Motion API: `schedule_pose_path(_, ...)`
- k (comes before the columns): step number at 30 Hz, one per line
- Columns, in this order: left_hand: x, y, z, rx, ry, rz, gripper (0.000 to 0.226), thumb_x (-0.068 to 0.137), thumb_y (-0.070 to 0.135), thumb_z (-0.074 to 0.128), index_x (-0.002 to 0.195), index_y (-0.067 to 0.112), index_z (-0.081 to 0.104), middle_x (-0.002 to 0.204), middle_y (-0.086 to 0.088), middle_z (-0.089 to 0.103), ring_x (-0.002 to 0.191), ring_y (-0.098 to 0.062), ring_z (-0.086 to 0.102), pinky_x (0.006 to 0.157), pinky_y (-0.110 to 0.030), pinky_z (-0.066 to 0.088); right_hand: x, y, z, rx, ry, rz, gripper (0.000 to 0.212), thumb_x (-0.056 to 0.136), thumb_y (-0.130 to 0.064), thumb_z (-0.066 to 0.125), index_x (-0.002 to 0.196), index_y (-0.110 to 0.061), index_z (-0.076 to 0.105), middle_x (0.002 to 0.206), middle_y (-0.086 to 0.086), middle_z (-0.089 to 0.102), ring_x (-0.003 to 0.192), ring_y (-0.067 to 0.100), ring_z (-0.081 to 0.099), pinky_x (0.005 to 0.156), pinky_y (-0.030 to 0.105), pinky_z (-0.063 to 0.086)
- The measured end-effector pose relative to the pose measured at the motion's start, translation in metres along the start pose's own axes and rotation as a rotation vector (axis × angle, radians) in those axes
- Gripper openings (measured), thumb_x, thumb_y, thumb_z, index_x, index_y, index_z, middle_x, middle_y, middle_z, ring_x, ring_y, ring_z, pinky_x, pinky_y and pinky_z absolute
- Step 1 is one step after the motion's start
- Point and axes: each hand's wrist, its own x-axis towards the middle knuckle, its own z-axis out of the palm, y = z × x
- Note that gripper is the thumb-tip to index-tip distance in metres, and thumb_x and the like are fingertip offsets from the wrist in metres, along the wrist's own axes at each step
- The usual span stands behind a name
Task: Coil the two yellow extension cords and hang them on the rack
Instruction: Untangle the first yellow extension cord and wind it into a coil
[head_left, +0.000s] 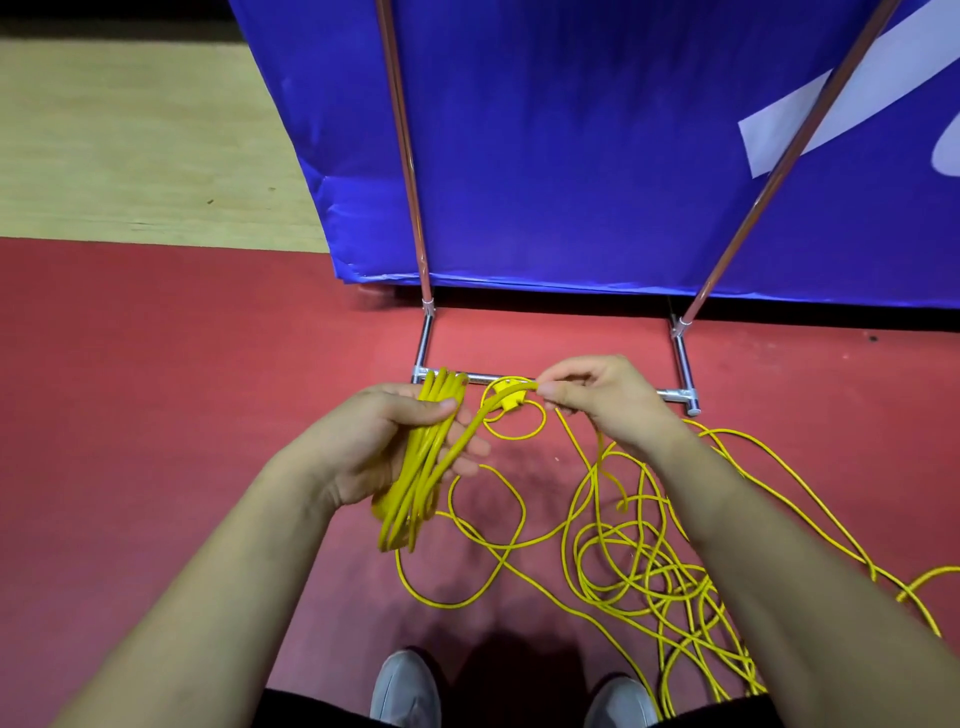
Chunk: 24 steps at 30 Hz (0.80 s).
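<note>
My left hand (384, 441) grips a bundle of several yellow cord loops (415, 483) that hang down from my palm. A strand runs from the bundle up to my right hand (592, 400), which pinches it between thumb and fingers. A yellow plug end (506, 397) lies on the floor just behind that strand. The rest of the yellow extension cord (639, 566) lies in a loose tangle on the red floor at the lower right. The metal rack (680, 353) stands right ahead, its base bar behind my hands and two poles rising up.
A blue banner (571, 156) stands behind the rack. The floor is red here and pale wood (130, 145) at the upper left. My two grey shoes (405, 691) show at the bottom edge, close to the cord tangle.
</note>
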Motion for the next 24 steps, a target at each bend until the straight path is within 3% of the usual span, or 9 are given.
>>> schedule_pose_path(4,0.002,-0.004,0.003,0.025,-0.045,0.008,0.024,0.08,0.02,0.058,0.09,0.0,0.066,0.082,-0.024,0.071,0.063,-0.03,0.071,0.056,-0.03,0.056,-0.006,-0.03,0.02,-0.084,-0.122,-0.11,0.005,0.08,-0.004,0.074,0.081,-0.009,0.075,0.063,-0.002,0.068,0.061,0.006,0.057,0.06,0.018,0.045)
schedule_pose_path(9,0.003,-0.006,0.0,0.067,-0.081,0.046,0.006,0.079,0.011,0.066,0.08,0.005,0.066,0.058,-0.007,0.057,0.044,-0.017,0.055,0.045,-0.024,0.048,-0.012,-0.047,0.037,-0.073,-0.246,-0.182,0.007,0.08,-0.002,0.073,0.085,0.002,0.069,0.066,0.003,0.063,0.063,0.007,0.055,0.061,0.019,0.045)
schedule_pose_path(12,0.002,-0.003,-0.005,-0.017,-0.09,0.065,0.012,0.075,0.015,0.067,0.08,0.006,0.062,0.054,-0.003,0.048,0.04,-0.013,0.043,0.043,-0.021,0.038,-0.007,-0.029,0.026,-0.116,-0.235,-0.119,0.005,0.084,-0.007,0.071,0.087,-0.005,0.068,0.067,0.009,0.058,0.064,0.013,0.052,0.061,0.025,0.042)
schedule_pose_path(14,0.001,0.0,-0.011,-0.086,-0.12,0.087,0.026,0.064,0.018,0.083,0.078,0.006,0.065,0.054,-0.004,0.049,0.039,-0.012,0.042,0.043,-0.021,0.039,-0.004,-0.004,0.01,-0.178,-0.197,-0.058,0.006,0.086,-0.011,0.07,0.081,-0.013,0.067,0.069,0.003,0.06,0.065,0.009,0.052,0.064,0.022,0.041)
schedule_pose_path(18,-0.002,0.003,-0.024,-0.118,-0.117,0.09,0.043,0.054,0.027,0.09,0.081,0.006,0.065,0.059,-0.005,0.055,0.041,-0.012,0.047,0.043,-0.022,0.043,-0.006,0.047,-0.019,0.027,-0.073,0.137,0.011,0.088,-0.005,0.065,0.084,-0.014,0.069,0.079,0.01,0.069,0.08,0.02,0.061,0.084,0.034,0.047)
schedule_pose_path(20,-0.002,0.002,-0.025,-0.081,-0.106,0.041,0.032,0.066,0.024,0.082,0.084,0.005,0.064,0.062,-0.007,0.058,0.043,-0.015,0.052,0.044,-0.023,0.046,-0.005,0.058,-0.018,0.114,-0.039,0.159,0.014,0.092,-0.008,0.06,0.085,-0.014,0.069,0.075,0.008,0.061,0.074,0.02,0.055,0.077,0.035,0.044)
schedule_pose_path(22,-0.002,0.001,-0.023,-0.033,-0.08,-0.002,0.016,0.076,0.017,0.07,0.082,0.004,0.063,0.061,-0.006,0.057,0.044,-0.015,0.052,0.044,-0.022,0.047,-0.003,0.054,-0.012,0.238,-0.072,0.195,0.017,0.096,-0.021,0.054,0.096,-0.012,0.068,0.075,0.003,0.054,0.07,0.015,0.052,0.071,0.03,0.041)
schedule_pose_path(24,0.0,0.001,-0.023,-0.05,-0.089,-0.004,0.026,0.068,0.02,0.079,0.081,0.005,0.062,0.058,-0.005,0.052,0.042,-0.014,0.048,0.043,-0.022,0.044,0.0,0.044,-0.009,0.162,-0.2,0.226,0.031,0.093,-0.038,0.055,0.109,-0.016,0.069,0.088,0.002,0.062,0.079,0.012,0.056,0.072,0.026,0.041)
